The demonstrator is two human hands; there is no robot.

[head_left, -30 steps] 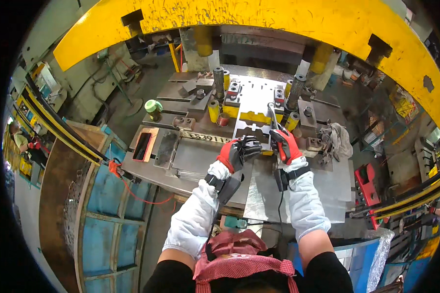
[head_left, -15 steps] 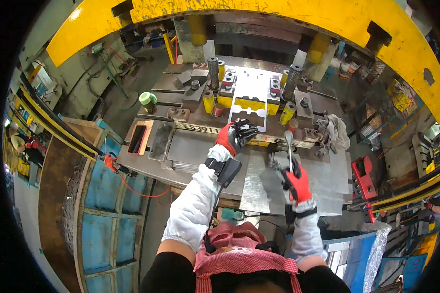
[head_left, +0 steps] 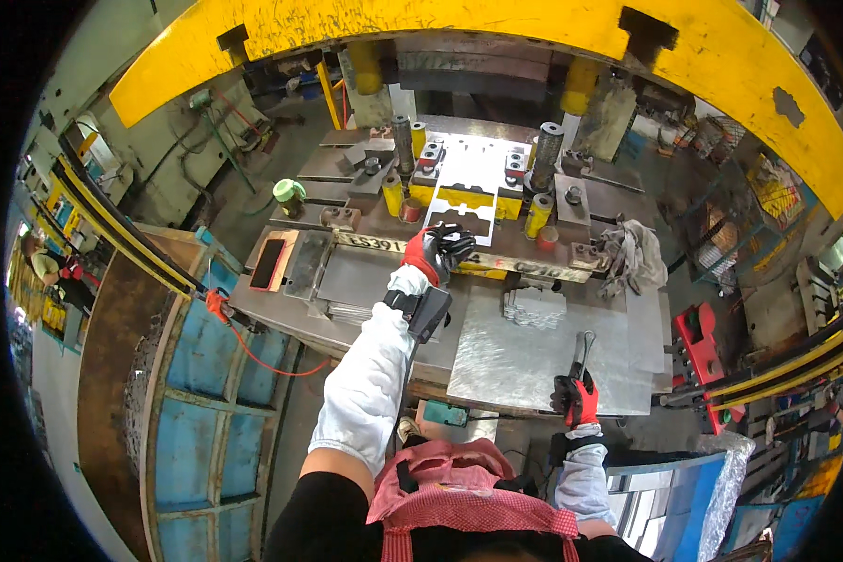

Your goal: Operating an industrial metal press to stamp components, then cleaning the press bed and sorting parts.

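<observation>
My left hand, in a red and black glove, is at the front edge of the press die, beside the near left corner of a bright sheet-metal blank with a cut-out. Its fingers are apart and nothing shows in them; whether they touch the blank I cannot tell. In my right hand, also gloved, is a long silvery metal tool, perhaps tongs, held above the right metal plate. Small stacked metal pieces lie on that plate's far part.
Yellow guide posts stand around the die under the yellow press frame. Left are stacked sheets, a phone and a green-lidded bottle. A grey rag and red stand are right.
My right hand has drawn back toward me with the tool, which now lies lower over the plate. The small metal pieces now show fully. My left hand remains by the blank's near corner.
</observation>
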